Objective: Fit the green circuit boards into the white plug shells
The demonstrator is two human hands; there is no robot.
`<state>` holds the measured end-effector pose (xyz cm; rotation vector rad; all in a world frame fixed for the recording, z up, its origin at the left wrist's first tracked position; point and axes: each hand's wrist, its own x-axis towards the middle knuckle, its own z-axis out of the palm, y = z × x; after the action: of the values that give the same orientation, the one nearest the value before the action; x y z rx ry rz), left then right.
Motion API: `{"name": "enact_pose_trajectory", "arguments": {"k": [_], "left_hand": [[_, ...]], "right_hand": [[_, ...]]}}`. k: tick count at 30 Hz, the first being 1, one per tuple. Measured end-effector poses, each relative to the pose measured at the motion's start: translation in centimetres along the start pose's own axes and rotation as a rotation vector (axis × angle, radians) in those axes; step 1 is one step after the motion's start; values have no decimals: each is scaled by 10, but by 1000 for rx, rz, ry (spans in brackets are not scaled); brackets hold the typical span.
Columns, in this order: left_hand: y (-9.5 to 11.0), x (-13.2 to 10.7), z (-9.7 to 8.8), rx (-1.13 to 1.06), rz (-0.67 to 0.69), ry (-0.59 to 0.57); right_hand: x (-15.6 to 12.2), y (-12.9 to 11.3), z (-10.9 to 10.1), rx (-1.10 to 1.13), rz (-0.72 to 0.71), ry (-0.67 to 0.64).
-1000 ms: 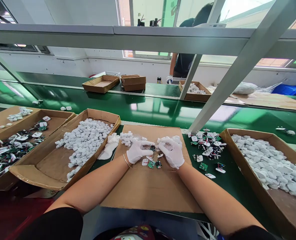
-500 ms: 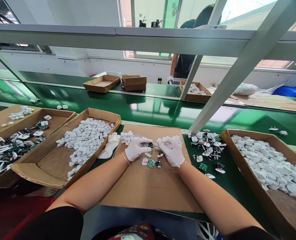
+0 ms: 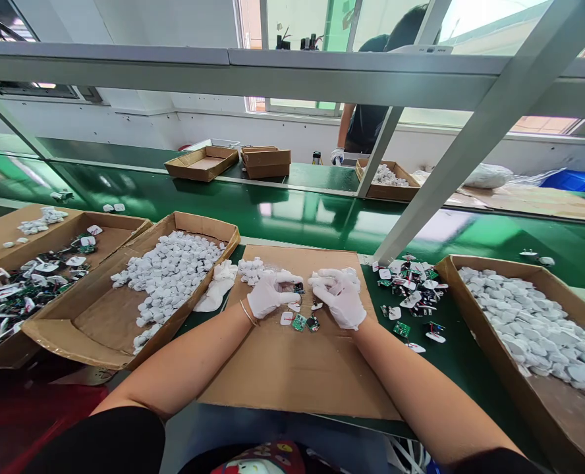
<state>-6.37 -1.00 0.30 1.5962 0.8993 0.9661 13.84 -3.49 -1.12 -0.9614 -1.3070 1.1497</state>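
Note:
My left hand [image 3: 270, 294] and my right hand [image 3: 339, 297] wear white gloves and rest close together over a flattened cardboard sheet [image 3: 292, 375] on the green conveyor belt [image 3: 292, 220]. A small dark circuit board [image 3: 298, 288] sits at my left fingertips and seems pinched there. Under my hands lie two small green circuit boards [image 3: 306, 322] and a white plug casing [image 3: 286, 318]. My right fingers curl above a heap of white plug casings [image 3: 340, 274], and whatever they hold is hidden. Another heap [image 3: 251, 270] lies beyond my left hand.
A cardboard tray of white casings [image 3: 174, 227] stands to my left, and another [image 3: 490, 266] to my right. Loose boards and casings [image 3: 411, 296] lie on the belt. Beyond the metal frame [image 3: 470, 145], a gloved co-worker [image 3: 364, 125] stands across the line.
Both hands have shifted only slightly toward the far side of the sheet, with my fingers still close together. The boards on the cardboard have not visibly moved.

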Motion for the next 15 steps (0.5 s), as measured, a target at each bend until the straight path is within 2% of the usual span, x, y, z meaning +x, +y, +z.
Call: {"name": "enact_pose_trajectory", "arguments": {"k": [4, 7, 12, 15], "left_hand": [[-1, -1, -1, 67, 30, -33], [-4, -1, -2, 87, 34, -55], [-4, -2, -2, 132, 38, -62], [-3, -2, -1, 148, 51, -64]], "right_hand": [[1, 5, -1, -115, -62, -81], [0, 10, -1, -114, -92, -115], [0, 6, -1, -102, 15, -70], [0, -1, -2, -232, 1, -45]]}}
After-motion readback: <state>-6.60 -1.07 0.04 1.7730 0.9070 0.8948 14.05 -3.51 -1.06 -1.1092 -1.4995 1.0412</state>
